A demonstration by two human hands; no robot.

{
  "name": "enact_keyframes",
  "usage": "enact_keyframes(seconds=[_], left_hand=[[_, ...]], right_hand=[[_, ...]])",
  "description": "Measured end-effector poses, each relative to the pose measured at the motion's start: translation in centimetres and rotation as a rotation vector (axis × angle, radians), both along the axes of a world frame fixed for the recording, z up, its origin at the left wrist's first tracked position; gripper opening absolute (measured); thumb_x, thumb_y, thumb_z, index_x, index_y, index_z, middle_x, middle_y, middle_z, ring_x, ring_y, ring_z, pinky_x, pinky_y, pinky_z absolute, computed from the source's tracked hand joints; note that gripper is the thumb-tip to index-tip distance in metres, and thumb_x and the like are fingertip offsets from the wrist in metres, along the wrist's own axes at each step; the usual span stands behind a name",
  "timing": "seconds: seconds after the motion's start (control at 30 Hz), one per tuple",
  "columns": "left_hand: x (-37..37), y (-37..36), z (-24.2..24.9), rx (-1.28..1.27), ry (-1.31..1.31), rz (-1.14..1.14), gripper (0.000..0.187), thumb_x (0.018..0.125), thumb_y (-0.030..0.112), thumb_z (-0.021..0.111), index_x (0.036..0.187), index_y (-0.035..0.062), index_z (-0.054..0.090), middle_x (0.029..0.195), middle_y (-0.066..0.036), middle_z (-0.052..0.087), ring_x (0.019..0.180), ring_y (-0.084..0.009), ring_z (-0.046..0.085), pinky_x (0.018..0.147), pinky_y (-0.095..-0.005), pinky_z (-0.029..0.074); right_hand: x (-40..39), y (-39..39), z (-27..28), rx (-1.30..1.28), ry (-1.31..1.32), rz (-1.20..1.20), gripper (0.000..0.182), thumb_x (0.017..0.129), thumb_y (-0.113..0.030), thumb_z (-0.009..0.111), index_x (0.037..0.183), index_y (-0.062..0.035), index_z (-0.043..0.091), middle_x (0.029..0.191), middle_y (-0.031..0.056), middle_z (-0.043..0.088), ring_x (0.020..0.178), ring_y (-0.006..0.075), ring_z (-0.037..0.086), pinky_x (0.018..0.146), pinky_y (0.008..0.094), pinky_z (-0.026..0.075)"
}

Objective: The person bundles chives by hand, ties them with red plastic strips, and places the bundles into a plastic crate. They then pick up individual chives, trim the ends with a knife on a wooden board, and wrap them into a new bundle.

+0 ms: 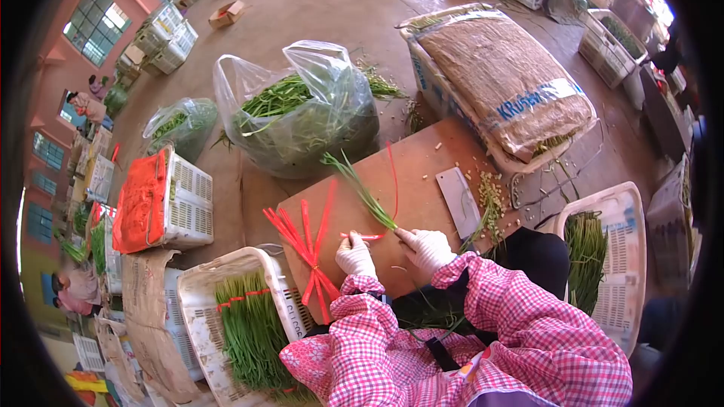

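Both of my hands wear white gloves over a board (422, 173). Pinched in my right hand (428, 247) is the lower end of a thin bunch of green stalks (366, 194), which points up and to the left. A red tie strip (394, 181) runs up from beside the bunch's lower end. Closed fingers of my left hand (354, 256) hold a short piece of red tie strip (366, 237) just left of the bunch. More red tie strips (313, 256), knotted together in the middle, lie fanned out to the left. A pale flat plate (458, 200), perhaps a blade, rests on the board's right side.
A crate (283, 286) with tied green stalks stands at left; another crate (630, 256) with stalks stands at right. Beyond the board are a clear plastic bag (302, 132) of greens and a covered crate (505, 75). Cut scraps (492, 207) litter the board's right edge.
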State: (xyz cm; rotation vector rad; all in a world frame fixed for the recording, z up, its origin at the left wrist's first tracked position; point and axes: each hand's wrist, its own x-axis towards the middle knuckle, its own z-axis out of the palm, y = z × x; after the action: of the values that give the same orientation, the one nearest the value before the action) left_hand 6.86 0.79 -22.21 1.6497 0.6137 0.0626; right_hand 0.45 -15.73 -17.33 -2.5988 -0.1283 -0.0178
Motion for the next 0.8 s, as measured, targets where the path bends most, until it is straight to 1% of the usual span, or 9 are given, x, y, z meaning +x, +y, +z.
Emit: enact_keyframes(seconds=[0.17,0.23,0.4,0.5,0.53,0.57,0.63,0.67,0.8], left_hand=[[-0.2,2.1,-2.0,0.168,-0.160,-0.082,0.026,0.095,0.024,0.055,0.076,0.0076,0.062,0.054,0.004,0.051,0.042,-0.0036,0.042,0.038,-0.0208,0.030],[-0.3,2.4,-1.1,0.085,-0.054,-0.048,0.029,0.093,0.023,0.055,0.083,-0.0009,0.067,0.067,-0.003,0.063,0.056,-0.0089,0.053,0.051,-0.0262,0.043],[-0.6,3.5,-1.1,0.238,-0.029,-0.134,0.029,0.093,0.024,0.057,0.096,-0.0037,0.064,0.074,-0.006,0.064,0.064,-0.0128,0.053,0.059,-0.0291,0.044],[-0.7,3.8,-0.7,0.235,-0.136,-0.164,0.030,0.093,0.025,0.056,0.100,-0.0035,0.062,0.076,-0.007,0.063,0.066,-0.0145,0.052,0.062,-0.0308,0.044],[-1.0,4.1,-0.2,0.211,0.019,-0.186,0.037,0.093,0.026,0.055,0.111,-0.0055,0.058,0.098,-0.015,0.066,0.085,-0.0211,0.060,0.077,-0.0326,0.047],[-1.5,3.9,-0.3,0.209,0.004,-0.194,0.037,0.093,0.026,0.055,0.111,-0.0055,0.058,0.098,-0.015,0.066,0.085,-0.0211,0.060,0.077,-0.0326,0.047],[-3.8,3.5,-1.2,0.194,-0.132,-0.027,0.045,0.094,0.027,0.053,0.121,-0.0088,0.051,0.121,-0.022,0.058,0.109,-0.0280,0.057,0.094,-0.0342,0.044],[-5.9,2.5,0.9,0.175,-0.146,-0.070,0.050,0.095,0.026,0.051,0.128,-0.0112,0.043,0.134,-0.025,0.047,0.123,-0.0314,0.048,0.105,-0.0361,0.037],[-12.2,-1.0,1.2,0.315,-0.330,-0.101,0.045,0.096,0.025,0.048,0.125,-0.0094,0.047,0.127,-0.026,0.051,0.116,-0.0336,0.052,0.100,-0.0397,0.040]], right_hand=[[-2.0,1.0,3.5,-0.020,0.142,0.051,0.043,0.082,-0.031,0.061,0.121,-0.0148,0.054,0.084,0.0113,0.063,0.074,0.0315,0.064,0.062,0.0442,0.051],[-3.5,0.3,3.9,0.069,0.086,0.014,0.045,0.080,-0.033,0.064,0.120,-0.0134,0.054,0.090,0.0112,0.062,0.080,0.0320,0.063,0.066,0.0439,0.051],[-8.2,-4.9,4.0,0.180,-0.089,-0.312,0.035,0.077,-0.024,0.066,0.109,-0.0116,0.058,0.088,0.0118,0.061,0.081,0.0324,0.062,0.070,0.0427,0.051],[-9.4,-7.0,5.1,-0.114,0.144,-0.422,0.055,0.072,-0.026,0.072,0.122,-0.0145,0.051,0.095,0.0129,0.059,0.090,0.0326,0.059,0.073,0.0443,0.049],[-9.4,-6.9,5.1,-0.137,0.195,-0.422,0.061,0.071,-0.027,0.073,0.126,-0.0152,0.048,0.099,0.0129,0.058,0.092,0.0323,0.059,0.074,0.0442,0.049],[-9.2,-6.7,4.8,-0.157,0.245,-0.421,0.067,0.070,-0.027,0.073,0.130,-0.0160,0.045,0.102,0.0130,0.056,0.094,0.0319,0.058,0.075,0.0440,0.048],[-9.0,-6.9,4.0,-0.170,0.245,-0.432,0.071,0.070,-0.027,0.074,0.133,-0.0164,0.043,0.105,0.0133,0.055,0.095,0.0315,0.058,0.076,0.0437,0.048],[-9.0,-7.1,3.8,-0.174,0.256,-0.454,0.072,0.070,-0.026,0.074,0.134,-0.0163,0.042,0.105,0.0136,0.055,0.095,0.0316,0.058,0.077,0.0436,0.048],[-8.6,-7.5,3.5,-0.118,0.318,-0.539,0.067,0.074,-0.018,0.068,0.135,-0.0193,0.041,0.110,0.0159,0.055,0.098,0.0334,0.059,0.081,0.0451,0.049]])
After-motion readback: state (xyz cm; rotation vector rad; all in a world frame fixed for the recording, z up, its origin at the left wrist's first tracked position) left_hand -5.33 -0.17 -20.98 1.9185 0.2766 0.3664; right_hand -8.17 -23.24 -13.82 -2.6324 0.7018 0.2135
